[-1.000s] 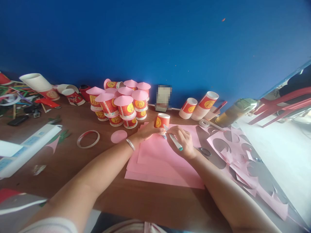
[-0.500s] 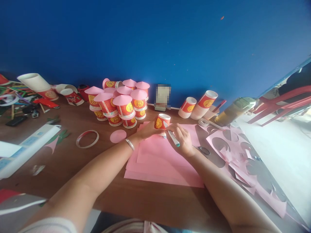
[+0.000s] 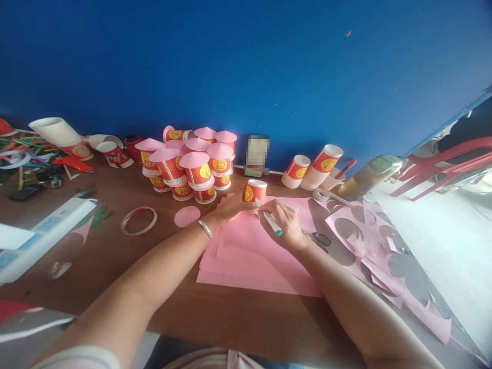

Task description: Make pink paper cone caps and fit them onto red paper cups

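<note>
Marker (image 3: 272, 222) held at a red paper cup (image 3: 260, 190)

Both hands are occupied over the pink paper sheets (image 3: 261, 269) on the tabletop (image 3: 180, 307). The left hand (image 3: 232, 207) is curled around the lower part of the upright cup, its mouth facing up. The right hand (image 3: 285, 221) pinches the marker, fingers closed, teal end toward the wearer; whether the tip touches the cup cannot be made out. Scissors (image 3: 322, 239) lie just beside the right wrist. A pink paper disc (image 3: 187, 217) lies left of the sheets, in front of the clustered cups with pink cone tops (image 3: 198, 173).
</note>
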Motion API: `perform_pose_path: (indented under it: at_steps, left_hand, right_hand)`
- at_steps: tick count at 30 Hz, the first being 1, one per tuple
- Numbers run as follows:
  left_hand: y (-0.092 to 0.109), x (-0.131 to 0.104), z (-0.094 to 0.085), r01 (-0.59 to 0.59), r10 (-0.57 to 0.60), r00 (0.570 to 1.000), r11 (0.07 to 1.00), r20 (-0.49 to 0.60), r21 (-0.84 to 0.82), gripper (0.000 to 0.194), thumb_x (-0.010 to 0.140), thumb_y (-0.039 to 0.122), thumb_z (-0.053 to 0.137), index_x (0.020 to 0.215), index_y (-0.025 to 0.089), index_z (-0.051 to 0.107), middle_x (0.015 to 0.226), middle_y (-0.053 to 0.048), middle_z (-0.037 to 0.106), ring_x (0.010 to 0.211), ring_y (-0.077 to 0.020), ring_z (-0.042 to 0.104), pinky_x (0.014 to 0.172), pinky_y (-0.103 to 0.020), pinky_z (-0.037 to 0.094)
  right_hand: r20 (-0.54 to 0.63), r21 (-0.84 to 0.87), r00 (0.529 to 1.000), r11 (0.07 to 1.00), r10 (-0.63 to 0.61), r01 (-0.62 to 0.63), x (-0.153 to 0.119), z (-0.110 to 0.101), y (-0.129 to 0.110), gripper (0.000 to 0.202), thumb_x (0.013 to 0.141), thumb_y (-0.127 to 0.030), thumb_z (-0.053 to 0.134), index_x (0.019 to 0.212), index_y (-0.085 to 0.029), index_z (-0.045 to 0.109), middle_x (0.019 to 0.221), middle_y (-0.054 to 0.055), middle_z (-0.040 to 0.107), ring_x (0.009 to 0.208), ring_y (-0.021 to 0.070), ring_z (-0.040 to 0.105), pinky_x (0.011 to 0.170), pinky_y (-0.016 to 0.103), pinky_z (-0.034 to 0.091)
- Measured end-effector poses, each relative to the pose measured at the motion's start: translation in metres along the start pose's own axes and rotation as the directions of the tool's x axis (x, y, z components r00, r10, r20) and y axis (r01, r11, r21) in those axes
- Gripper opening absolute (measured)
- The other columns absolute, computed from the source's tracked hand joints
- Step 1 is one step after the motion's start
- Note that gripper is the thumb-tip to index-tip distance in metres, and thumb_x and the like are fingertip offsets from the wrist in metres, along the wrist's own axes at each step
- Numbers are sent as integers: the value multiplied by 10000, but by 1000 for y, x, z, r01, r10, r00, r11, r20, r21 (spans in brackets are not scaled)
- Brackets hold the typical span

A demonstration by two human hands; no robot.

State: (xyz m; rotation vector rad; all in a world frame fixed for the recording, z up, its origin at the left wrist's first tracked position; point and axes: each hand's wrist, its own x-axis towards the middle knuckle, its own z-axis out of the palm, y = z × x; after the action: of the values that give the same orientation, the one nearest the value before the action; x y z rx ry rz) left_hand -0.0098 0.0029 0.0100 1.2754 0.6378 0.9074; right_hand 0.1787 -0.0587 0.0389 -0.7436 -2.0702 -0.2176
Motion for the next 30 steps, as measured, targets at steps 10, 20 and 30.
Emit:
perform_pose_path:
  at_steps: [10,20,30]
  left_hand:
    - [4,-1,3,18,-16,1000,994,20,-107,510,681,318,864,1080,178,578,888,-9,656,819,-184,656,751,-322,522]
    - [-3,1,-5,15,11,989,985,146,-174,283,784,306,804,977,138,685,852,-63,696,795,-212,686,776,-400,586]
    - [-1,2,-4,39,-16,995,972,101,-233,349,726,269,844,1016,150,689,901,-62,719,859,-215,700,833,-399,584]
  right_hand:
    - [-31,9,1000,1000,-2,2,1,-1,3,174,948,-75,547,1015,-232,577,785,4,678,655,151,653,597,255,495]
    - [-43,-30,999,999,16,-17,1,-2,4,135,956,-104,555,981,-237,560,763,0,662,641,150,639,583,258,477]
    - [-47,-23,998,998,52,-53,0,-4,9,100,972,-138,540,954,-231,571,761,3,648,637,143,613,582,259,469]
